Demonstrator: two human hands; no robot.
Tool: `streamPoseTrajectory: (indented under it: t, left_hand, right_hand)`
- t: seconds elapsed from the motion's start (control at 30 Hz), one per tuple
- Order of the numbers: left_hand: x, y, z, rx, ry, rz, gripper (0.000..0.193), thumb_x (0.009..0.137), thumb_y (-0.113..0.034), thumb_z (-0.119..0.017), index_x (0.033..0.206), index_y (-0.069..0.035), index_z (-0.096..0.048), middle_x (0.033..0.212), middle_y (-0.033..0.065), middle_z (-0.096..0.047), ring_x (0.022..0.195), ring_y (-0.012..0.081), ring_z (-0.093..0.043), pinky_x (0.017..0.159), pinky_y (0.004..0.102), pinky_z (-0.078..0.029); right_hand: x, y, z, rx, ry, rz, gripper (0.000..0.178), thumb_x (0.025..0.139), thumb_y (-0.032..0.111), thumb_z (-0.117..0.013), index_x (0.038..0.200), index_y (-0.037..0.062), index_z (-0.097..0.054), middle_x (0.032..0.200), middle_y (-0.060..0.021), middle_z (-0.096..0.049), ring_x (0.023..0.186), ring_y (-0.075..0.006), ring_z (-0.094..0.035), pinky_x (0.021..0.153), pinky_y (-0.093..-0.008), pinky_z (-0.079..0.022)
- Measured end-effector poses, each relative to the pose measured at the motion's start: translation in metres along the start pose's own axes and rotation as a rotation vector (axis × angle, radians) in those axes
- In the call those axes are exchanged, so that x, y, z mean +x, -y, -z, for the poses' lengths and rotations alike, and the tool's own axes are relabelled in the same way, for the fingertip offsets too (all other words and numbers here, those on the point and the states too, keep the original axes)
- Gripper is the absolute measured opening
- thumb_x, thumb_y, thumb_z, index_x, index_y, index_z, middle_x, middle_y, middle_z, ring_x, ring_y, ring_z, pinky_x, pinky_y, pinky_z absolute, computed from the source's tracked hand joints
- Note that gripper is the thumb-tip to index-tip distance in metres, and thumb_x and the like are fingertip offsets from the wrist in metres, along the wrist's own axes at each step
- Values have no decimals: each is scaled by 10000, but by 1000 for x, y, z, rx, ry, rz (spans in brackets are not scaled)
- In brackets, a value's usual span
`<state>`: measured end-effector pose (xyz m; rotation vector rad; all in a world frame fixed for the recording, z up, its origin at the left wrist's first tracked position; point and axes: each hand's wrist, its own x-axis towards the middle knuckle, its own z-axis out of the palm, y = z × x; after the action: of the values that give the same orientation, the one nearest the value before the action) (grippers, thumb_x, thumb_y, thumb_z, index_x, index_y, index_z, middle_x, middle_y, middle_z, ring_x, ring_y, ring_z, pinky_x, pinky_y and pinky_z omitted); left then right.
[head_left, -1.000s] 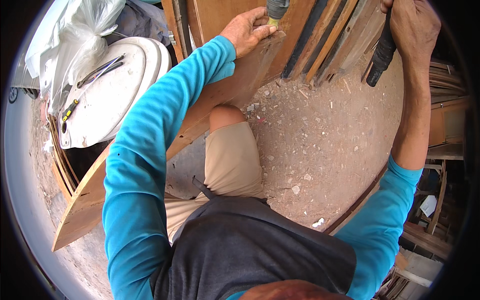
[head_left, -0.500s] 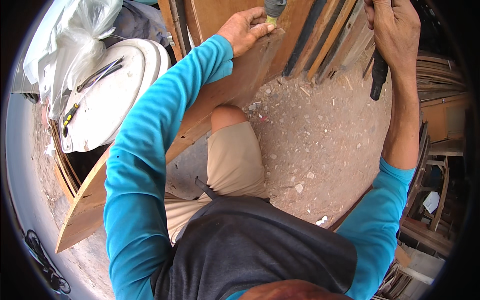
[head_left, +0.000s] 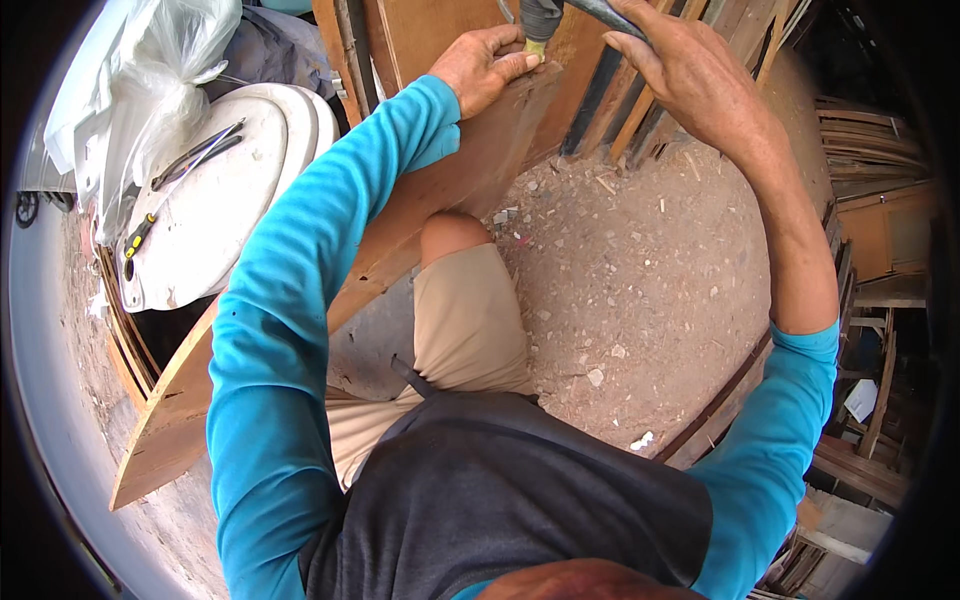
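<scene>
My left hand (head_left: 482, 70) is closed at the upper end of a long wooden board (head_left: 475, 150), pinching the yellow lower part of a hand tool with a dark grey handle (head_left: 541, 22). Its tip is hidden, so I cannot tell whether it is a chisel or a screwdriver. My right hand (head_left: 705, 85) grips the dark handle of a hammer (head_left: 603, 12) close to that tool. The hammer's head lies mostly beyond the top edge; only a thin curved piece shows left of the grey handle. The board slants down past my bent knee to the lower left.
White round lids (head_left: 215, 190) on the left carry a yellow-and-black screwdriver (head_left: 140, 235) and a dark slim tool. Behind them hang clear plastic bags (head_left: 165, 90). Upright planks (head_left: 640, 95) lean at the back. Wood chips litter the ground (head_left: 640, 270); stacked timber (head_left: 870, 150) fills the right.
My right hand has swung from the upper right inward to the left, bringing the hammer over to the grey-handled tool. My left hand and the board have barely moved.
</scene>
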<state>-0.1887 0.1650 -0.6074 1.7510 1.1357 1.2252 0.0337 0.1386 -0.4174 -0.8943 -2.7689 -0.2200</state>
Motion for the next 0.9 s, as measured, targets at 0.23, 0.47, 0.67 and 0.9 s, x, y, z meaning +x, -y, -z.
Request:
streamPoseTrajectory:
  t: [0.23, 0.47, 0.67, 0.9]
  left_hand:
    - [-3, 0, 2, -54, -29, -31, 472, 1047, -304, -621, 1405, -6, -549, 1259, 132, -710, 1210, 220, -655, 1110, 354, -476]
    - [0, -11, 6, -128, -13, -84, 515, 1062, -399, -575, 1372, 12, -539, 1224, 117, -697, 1211, 225, -644, 1106, 392, -492]
    - [8, -4, 6, -161, 19, -51, 395, 1079, -376, -553, 1247, -20, -589, 1104, 76, -695, 1068, 167, -668, 994, 347, -549]
    - [30, -14, -11, -117, 29, 88, 445, 1056, -372, -603, 1357, -44, -588, 1140, 67, -693, 1019, 147, -683, 930, 297, -558]
  right_hand:
    - [-53, 6, -87, 525, -397, -363, 495, 1084, 313, -551, 1468, 7, -496, 767, -23, -575, 604, -72, -553, 520, -237, -462]
    - [-192, 67, -331, 867, -304, -990, 347, 1023, 229, -633, 1271, -13, -645, 765, -65, -620, 717, -140, -589, 668, -332, -490]
    - [-213, 81, -396, 662, -250, -820, 379, 1000, 252, -657, 1243, -39, -664, 1097, -233, -688, 1041, -349, -681, 925, -428, -532]
    - [25, -10, -167, 938, -979, -179, 576, 985, 354, -696, 1368, -44, -531, 1237, -235, -640, 1149, -290, -646, 902, -389, -558]
